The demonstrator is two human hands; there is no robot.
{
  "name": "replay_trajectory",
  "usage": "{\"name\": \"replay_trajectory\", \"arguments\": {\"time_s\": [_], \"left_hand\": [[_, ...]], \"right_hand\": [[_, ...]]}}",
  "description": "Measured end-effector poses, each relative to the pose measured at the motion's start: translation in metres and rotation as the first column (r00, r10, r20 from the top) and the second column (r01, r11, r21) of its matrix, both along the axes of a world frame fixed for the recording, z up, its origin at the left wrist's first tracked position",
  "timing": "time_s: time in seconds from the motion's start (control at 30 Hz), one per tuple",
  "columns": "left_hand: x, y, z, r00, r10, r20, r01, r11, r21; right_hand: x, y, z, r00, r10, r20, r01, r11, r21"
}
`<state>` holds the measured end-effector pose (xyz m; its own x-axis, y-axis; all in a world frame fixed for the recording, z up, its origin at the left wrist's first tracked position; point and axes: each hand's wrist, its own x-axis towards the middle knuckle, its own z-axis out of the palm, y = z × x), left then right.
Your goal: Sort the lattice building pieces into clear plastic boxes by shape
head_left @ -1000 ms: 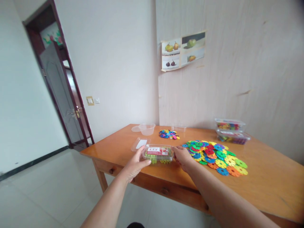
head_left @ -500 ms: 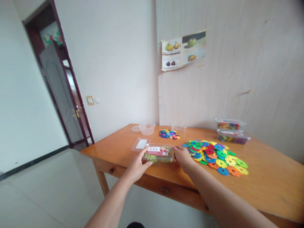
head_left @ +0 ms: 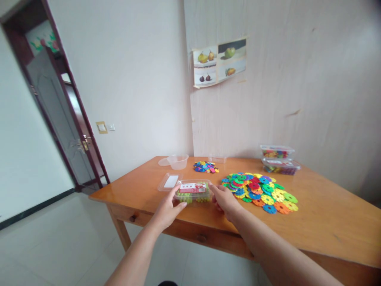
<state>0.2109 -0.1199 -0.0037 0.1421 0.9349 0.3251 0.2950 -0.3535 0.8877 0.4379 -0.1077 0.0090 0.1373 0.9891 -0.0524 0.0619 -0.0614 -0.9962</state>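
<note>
Dark-brown wood frames the open door (head_left: 56,115) at the far left, with a small wall switch plate (head_left: 102,127) beside it. Next comes the orange-brown wooden counter (head_left: 327,222), whose near-left part carries a clear flat plastic lid with a white label (head_left: 170,181); behind it stands an empty clear plastic tub (head_left: 177,161). The left hand (head_left: 167,209) lies against the left end of a clear lidded plastic box with a red-and-white label (head_left: 193,191), fingers (head_left: 174,193) curled loosely over its top edge and thumb on its near side. This box sits on the counter close to the front edge and holds yellow-green toothed pieces. The right hand (head_left: 222,200) grips the box's right end, fingers partly bent against it, so both hands hold the box between them. Farther back lies a small heap of multicoloured plastic discs (head_left: 205,167). Right of the hands spreads a large pile of bright toothed plastic discs (head_left: 258,191), just beside the right hand. Two stacked clear boxes of coloured pieces (head_left: 279,160) stand by the pale wall, where a fruit picture sheet (head_left: 218,62) hangs.
</note>
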Motion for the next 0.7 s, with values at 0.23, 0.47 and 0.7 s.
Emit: {"name": "replay_trajectory", "arguments": {"time_s": [0.23,0.47,0.7], "left_hand": [[0.004,0.008,-0.008,0.982,0.125,-0.144,-0.103,0.983,0.151],[0.028,0.017,-0.009,0.973,0.176,-0.149,-0.123,0.944,0.307],[0.065,0.02,-0.004,0.982,0.132,-0.134,-0.076,0.93,0.36]], "right_hand": [[-0.001,-0.011,0.0,0.993,-0.08,0.086,0.071,0.992,0.1],[0.022,-0.031,0.021,0.998,0.031,-0.055,-0.027,0.996,0.08],[0.053,-0.045,0.029,0.961,-0.009,-0.276,0.012,1.0,0.009]]}}
